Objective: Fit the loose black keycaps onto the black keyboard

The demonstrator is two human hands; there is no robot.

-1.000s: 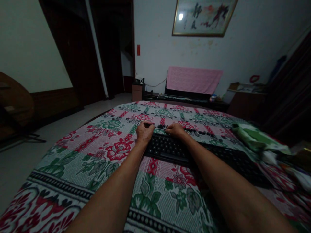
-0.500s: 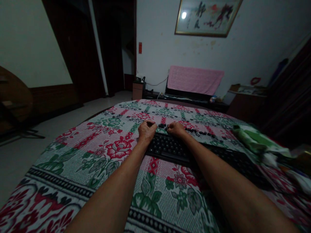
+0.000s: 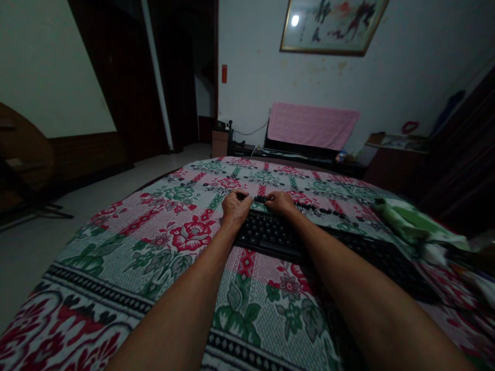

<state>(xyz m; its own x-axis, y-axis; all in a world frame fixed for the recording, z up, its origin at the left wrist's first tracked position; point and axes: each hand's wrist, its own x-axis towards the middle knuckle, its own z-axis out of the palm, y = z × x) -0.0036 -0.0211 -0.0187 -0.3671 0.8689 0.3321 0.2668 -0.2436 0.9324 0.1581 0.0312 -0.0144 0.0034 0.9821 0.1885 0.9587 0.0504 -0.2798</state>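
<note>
A black keyboard [image 3: 266,233] lies on the flowered tablecloth, partly covered by my right forearm. Behind its far edge runs a line of small black pieces that look like keycaps [image 3: 260,199]. My left hand [image 3: 235,207] is closed in a pinch at the left end of that line, above the keyboard's far left corner; whatever sits between its fingers is hidden. To the right, my right hand [image 3: 281,203] has thumb and fingers pinched at one of the small black keycaps. More keycaps [image 3: 323,210] stretch on to the right, beyond my right wrist.
A second dark keyboard section [image 3: 386,257] extends right of my right forearm. A green and white bag [image 3: 417,221] lies at the table's right side with crumpled items near it. Past the far table edge, a pink towel [image 3: 313,126] drapes over a dark screen-like object.
Both hands stay over the far edge of the keyboard, still pinched, with only slight finger movement. The whole view has shifted a little.
</note>
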